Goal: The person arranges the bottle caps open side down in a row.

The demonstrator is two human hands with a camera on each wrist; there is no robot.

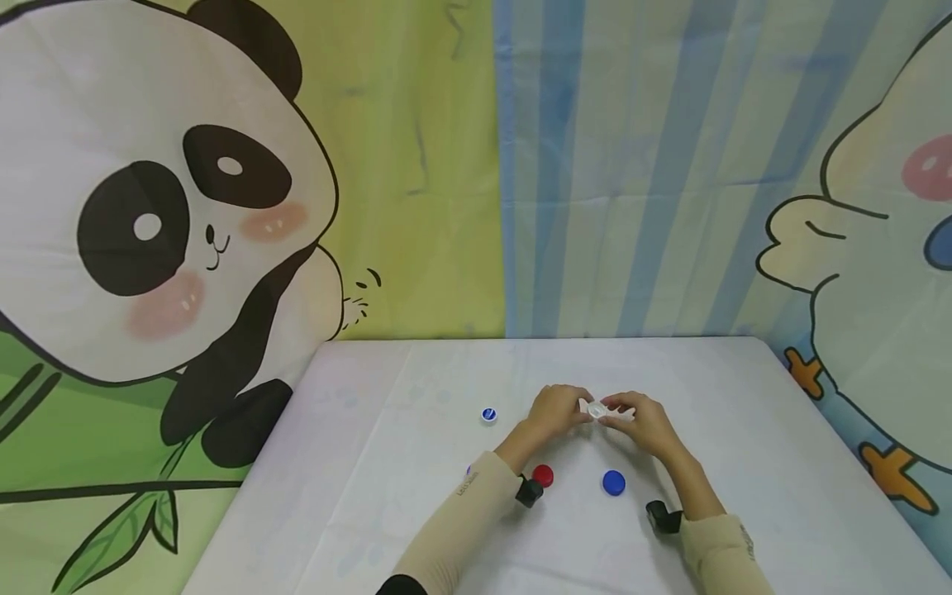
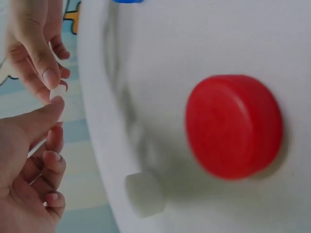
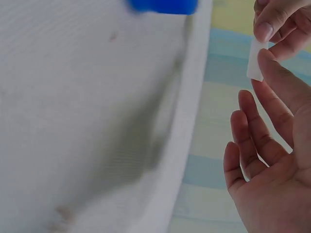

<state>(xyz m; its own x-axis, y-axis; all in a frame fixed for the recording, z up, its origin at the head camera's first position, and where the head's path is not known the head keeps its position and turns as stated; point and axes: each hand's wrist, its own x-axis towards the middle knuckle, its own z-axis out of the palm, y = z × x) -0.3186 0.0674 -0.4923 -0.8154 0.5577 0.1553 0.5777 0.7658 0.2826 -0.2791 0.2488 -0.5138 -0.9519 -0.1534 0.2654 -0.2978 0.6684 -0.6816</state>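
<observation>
Above the table, a small white bottle cap [image 1: 597,410] is held between both hands. My left hand [image 1: 556,412] pinches one side of it with thumb and fingertips. From the opposite side my right hand [image 1: 638,423] pinches it too, its other fingers spread in the right wrist view. There the cap [image 3: 255,60] is seen edge-on as a pale strip. A red cap [image 1: 543,475] lies by the left wrist, and a blue cap [image 1: 613,483] lies between the forearms. The fingers partly cover the held cap.
A white cap with a blue and white top [image 1: 488,415] lies left of the left hand. Beside the left sleeve, a bit of another blue thing [image 1: 469,469] peeks out, mostly hidden. The white table [image 1: 402,388] ends at a printed curtain [image 1: 424,248] behind.
</observation>
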